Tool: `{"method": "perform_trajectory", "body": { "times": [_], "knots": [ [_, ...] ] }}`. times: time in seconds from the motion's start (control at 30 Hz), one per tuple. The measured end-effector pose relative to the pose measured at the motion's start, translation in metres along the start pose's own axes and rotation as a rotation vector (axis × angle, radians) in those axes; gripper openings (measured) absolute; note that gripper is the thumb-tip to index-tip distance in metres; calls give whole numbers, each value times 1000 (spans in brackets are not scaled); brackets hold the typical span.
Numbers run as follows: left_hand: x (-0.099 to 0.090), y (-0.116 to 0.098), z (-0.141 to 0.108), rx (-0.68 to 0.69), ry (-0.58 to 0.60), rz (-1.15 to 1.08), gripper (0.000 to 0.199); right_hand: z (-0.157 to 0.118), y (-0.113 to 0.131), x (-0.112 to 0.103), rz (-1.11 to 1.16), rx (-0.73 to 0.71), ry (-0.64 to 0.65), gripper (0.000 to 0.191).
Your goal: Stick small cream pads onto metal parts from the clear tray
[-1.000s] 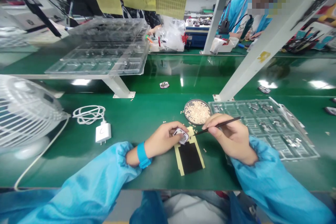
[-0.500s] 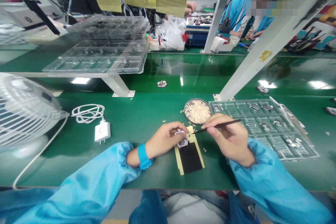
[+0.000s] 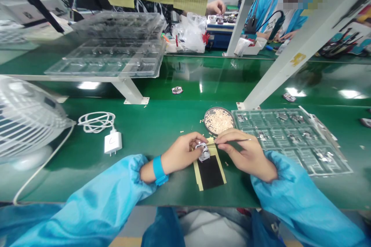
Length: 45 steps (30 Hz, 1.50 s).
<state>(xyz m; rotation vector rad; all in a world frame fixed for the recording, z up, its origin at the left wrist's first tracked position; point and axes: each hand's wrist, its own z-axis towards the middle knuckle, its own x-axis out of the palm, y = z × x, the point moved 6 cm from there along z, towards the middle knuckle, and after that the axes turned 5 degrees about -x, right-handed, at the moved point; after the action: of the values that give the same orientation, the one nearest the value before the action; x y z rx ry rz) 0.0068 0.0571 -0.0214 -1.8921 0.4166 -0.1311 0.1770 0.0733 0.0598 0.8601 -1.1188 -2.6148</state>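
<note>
Pinching a small metal-framed part (image 3: pixel 203 152) between thumb and fingers, the left hand (image 3: pixel 181 155) holds it just above the top edge of a black pad on yellow backing (image 3: pixel 210 170) that lies flat on the green counter (image 3: pixel 156 127). The right hand (image 3: pixel 246 155) is closed around thin dark tweezers (image 3: pixel 232 142), whose tip meets the part from the right side; whether the tip carries anything is too small to tell.

Just beyond the hands sits a round dish of tiny pale pieces (image 3: pixel 218 120), with a few stray pieces scattered on the counter beside it. To the right lies a clear compartment tray (image 3: pixel 290 139) with small metal parts in some pockets. A white charger with coiled cable (image 3: pixel 112 142) rests to the left, near a white fan (image 3: pixel 26 119).

The likely risks are small ones. The tweezer tip could slip off the part and scratch it, since the contact point is tiny and the part is braced only by fingertips. A loose grip of the left hand could let the part tilt or drop onto the pad. Stray pieces near the dish could be swept away by a sleeve.
</note>
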Motion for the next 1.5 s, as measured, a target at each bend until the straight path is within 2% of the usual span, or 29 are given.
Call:
{"method": "perform_trajectory", "body": {
  "times": [0.3,0.5,0.87,1.13,1.23,1.33,1.37,1.5],
  "knots": [
    [1,3,0,0,1,12,26,0,-2,4,-20,-13,37,22],
    [1,-1,-1,-19,8,-47,31,2,-1,-5,44,23,-29,21],
    [0,-2,-1,-19,11,-110,31,0,-7,-1,42,40,1,17],
    [-1,-6,-1,-27,-39,-161,27,2,7,1,-60,-75,62,25],
    [-3,-9,0,-24,-42,-172,27,2,1,-2,-2,-1,20,20],
    [-7,-10,0,-10,-58,-181,28,1,-16,-7,134,170,-25,5],
    [-8,-10,0,-4,-62,-177,28,1,-22,-7,185,226,-10,2],
    [-10,-7,2,6,-54,-130,29,4,-34,-4,341,348,150,14]
  ]
}}
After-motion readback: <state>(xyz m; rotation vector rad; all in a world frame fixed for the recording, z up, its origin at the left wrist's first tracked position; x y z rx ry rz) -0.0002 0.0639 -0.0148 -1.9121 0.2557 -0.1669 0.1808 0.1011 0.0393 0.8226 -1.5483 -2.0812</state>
